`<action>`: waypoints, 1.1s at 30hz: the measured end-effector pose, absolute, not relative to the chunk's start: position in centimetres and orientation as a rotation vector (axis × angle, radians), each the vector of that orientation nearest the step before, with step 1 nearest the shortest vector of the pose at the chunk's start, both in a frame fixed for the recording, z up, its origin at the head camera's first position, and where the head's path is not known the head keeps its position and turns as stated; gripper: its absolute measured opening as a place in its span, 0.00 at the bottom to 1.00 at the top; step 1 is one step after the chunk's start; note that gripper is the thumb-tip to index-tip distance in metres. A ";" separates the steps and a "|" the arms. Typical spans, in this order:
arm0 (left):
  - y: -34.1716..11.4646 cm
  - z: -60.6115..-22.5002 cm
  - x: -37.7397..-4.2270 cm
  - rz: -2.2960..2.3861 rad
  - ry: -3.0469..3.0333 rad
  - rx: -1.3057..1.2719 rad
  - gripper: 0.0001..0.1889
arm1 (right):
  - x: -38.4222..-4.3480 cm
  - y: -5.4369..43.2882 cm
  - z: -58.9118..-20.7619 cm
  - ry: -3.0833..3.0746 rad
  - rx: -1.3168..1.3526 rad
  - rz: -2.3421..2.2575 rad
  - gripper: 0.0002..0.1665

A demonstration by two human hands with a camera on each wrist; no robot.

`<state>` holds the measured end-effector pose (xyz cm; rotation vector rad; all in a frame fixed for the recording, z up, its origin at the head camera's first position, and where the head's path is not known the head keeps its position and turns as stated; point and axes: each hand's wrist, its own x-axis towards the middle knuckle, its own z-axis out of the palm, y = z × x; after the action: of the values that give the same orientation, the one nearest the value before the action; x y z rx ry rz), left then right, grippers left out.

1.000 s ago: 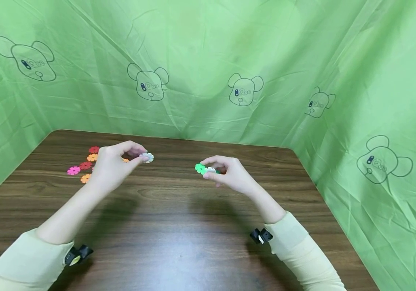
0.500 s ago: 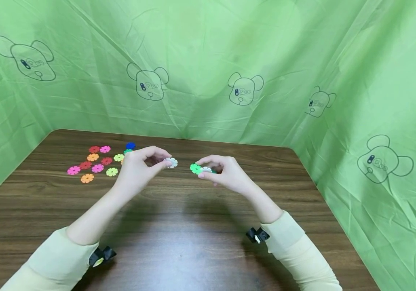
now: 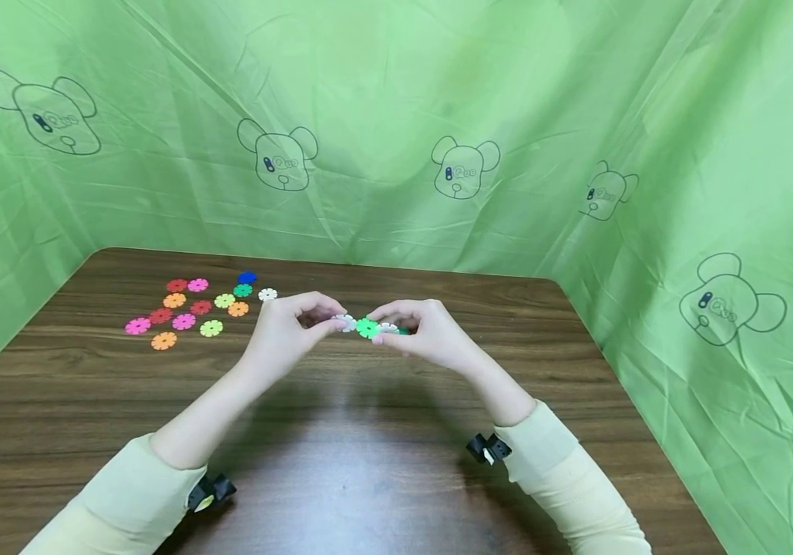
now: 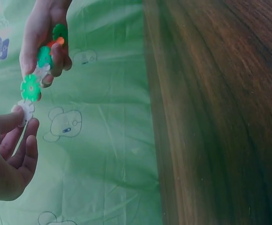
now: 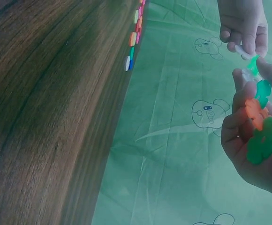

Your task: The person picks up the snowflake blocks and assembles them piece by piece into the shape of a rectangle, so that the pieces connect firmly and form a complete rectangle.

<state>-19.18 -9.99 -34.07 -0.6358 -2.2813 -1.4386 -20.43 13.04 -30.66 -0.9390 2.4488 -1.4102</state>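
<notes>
Over the table my left hand (image 3: 290,327) pinches a white notched plastic disc (image 4: 28,110), a flower-shaped snowflake piece, between thumb and fingertips. The disc's edge meets a bright green snowflake disc (image 3: 367,328) at the end of a linked chain. My right hand (image 3: 432,337) grips that chain, thumb and fingers near the green end. In the right wrist view, the chain runs back along the palm through a white disc, a green disc (image 5: 263,92), an orange disc (image 5: 256,114) and a dark green disc (image 5: 264,140). Fingers hide parts of it.
Several loose snowflake discs lie at the table's back left, among them a pink disc (image 3: 137,326), an orange disc (image 3: 163,341), a blue disc (image 3: 246,277) and a white disc (image 3: 267,294). A green curtain (image 3: 368,116) surrounds the dark wooden table (image 3: 368,478).
My left hand has moved right with its white disc, up to the green end of the chain. My right hand has shifted slightly left. The loose discs at the left are uncovered.
</notes>
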 end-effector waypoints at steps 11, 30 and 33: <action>-9.4 -34.6 -19.1 -1.408 -2.272 -0.674 0.05 | -21.9 13.5 -32.7 2.517 -1.051 -1.287 0.15; -8.8 -35.3 -18.4 -1.433 -2.259 -0.622 0.04 | -21.3 13.3 -33.1 2.552 -1.106 -1.251 0.15; -8.8 -35.3 -18.4 -1.455 -2.268 -0.617 0.04 | -21.4 13.4 -33.2 2.549 -1.106 -1.247 0.16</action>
<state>-18.35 -8.79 -35.31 -0.6173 -2.2682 -1.4553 -21.41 13.35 -33.25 -1.1057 2.5492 -1.2472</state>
